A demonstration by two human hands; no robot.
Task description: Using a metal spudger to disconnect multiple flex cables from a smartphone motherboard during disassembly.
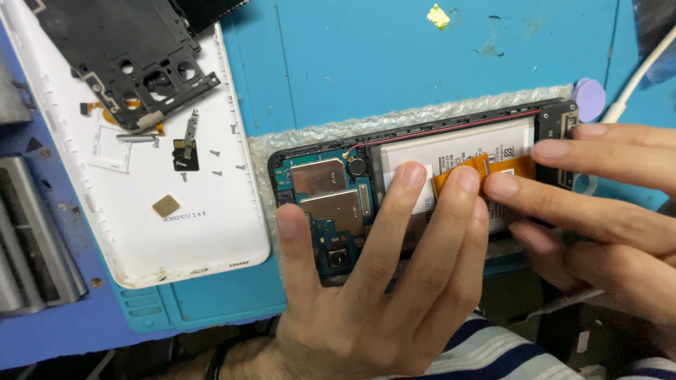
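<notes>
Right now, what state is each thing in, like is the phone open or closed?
Phone: back off, circuit board and battery showing.
White back cover: taken off, lying inside-up, with loose screws on it.
Black inner frame: removed, resting on the cover.
Orange flex cable: lying across the battery, pinched by fingertips.
Left hand: fingers pressing on the phone.
Right hand: fingertips on the cable.

Single head-worn camera, looked steeply down from above the person's own position, faced the blue work mat (394, 63), sat close over the opened phone (422, 183), both hands entered from the lower edge and right, no second view.
</notes>
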